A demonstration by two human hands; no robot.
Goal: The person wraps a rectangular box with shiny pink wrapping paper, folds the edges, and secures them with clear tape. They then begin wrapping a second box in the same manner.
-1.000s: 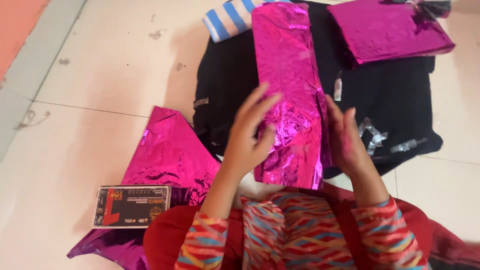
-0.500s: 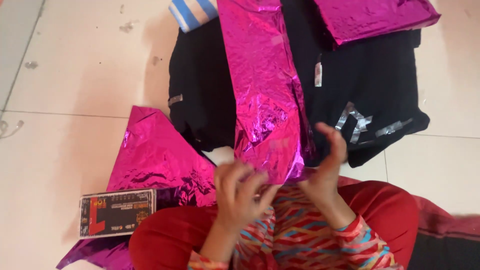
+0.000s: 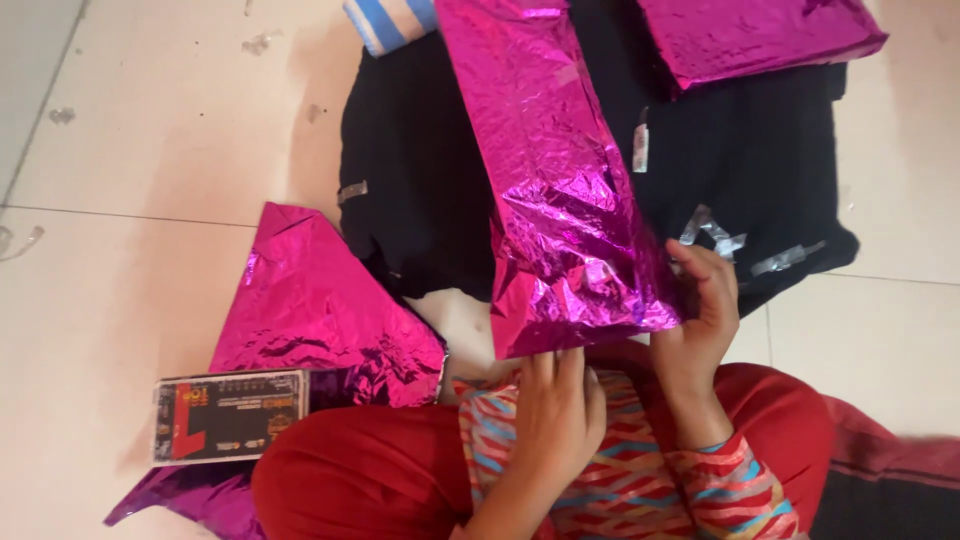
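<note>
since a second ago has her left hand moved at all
Yes. The left hand has dropped from the middle of the long pink foil package to its near edge, closer to the person's lap.

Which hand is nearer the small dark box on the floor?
Left. The left hand is at the foil parcel's near edge, closer to the box; the right hand holds the parcel's far corner.

3 foil pieces (image 3: 560,190), 1 box (image 3: 230,416)

Both hands (image 3: 625,370) grip foil-wrapped bundle (image 3: 560,170) near end.
</note>
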